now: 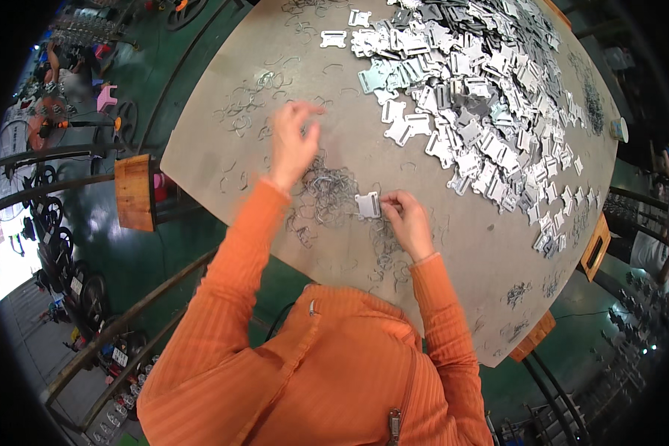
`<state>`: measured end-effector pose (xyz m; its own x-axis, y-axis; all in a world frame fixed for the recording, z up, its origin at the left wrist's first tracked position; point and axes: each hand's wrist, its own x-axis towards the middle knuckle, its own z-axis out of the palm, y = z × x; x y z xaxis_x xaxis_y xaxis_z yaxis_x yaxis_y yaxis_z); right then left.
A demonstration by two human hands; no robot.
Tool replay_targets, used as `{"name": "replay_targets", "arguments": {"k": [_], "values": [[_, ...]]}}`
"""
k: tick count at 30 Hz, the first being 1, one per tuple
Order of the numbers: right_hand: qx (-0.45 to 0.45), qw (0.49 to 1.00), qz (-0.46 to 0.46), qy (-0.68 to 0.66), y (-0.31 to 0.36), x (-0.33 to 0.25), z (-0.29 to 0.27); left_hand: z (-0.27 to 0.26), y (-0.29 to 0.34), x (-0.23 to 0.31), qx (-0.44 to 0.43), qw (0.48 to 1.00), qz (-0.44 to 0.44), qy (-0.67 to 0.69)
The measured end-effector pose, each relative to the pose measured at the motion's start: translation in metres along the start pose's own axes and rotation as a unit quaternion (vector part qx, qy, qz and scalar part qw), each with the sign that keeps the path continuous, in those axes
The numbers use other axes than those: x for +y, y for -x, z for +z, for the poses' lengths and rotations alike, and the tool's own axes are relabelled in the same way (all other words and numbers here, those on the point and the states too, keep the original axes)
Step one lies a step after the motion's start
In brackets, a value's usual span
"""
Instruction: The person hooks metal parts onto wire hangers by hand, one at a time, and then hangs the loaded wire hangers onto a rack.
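Between the thumb and fingers of my right hand (407, 221) is the edge of a flat silver metal buckle plate (368, 205) with a slot in it. The plate is low over the table, beside a heap of thin bent wire clips (327, 187). My left hand (296, 141) is raised beyond the heap, slightly blurred, its thumb and fingers apart with nothing visible between them. More loose wire clips (254, 97) are scattered past it on the table.
A large pile of similar silver plates (468, 97) covers the far right of the table (201, 134). Small clip clusters (519, 294) lie near the right edge. Wooden stools (135, 193) stand around the table, and a small tub (619, 130) is at the right rim.
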<state>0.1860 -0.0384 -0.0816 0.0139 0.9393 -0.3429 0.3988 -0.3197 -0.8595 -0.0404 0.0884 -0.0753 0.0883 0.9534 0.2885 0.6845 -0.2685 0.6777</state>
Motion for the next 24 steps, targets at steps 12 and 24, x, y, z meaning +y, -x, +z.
{"name": "replay_targets", "arguments": {"k": [12, 24], "values": [[0.048, 0.981, -0.080, 0.170, 0.042, -0.010, 0.002, 0.034, 0.100, 0.060, -0.200, 0.979, 0.042, -0.027], [-0.010, 0.944, -0.184, 0.273, 0.014, 0.001, 0.039, -0.034, 0.117, 0.055, -0.098, 0.826, -0.336, 0.442]]}}
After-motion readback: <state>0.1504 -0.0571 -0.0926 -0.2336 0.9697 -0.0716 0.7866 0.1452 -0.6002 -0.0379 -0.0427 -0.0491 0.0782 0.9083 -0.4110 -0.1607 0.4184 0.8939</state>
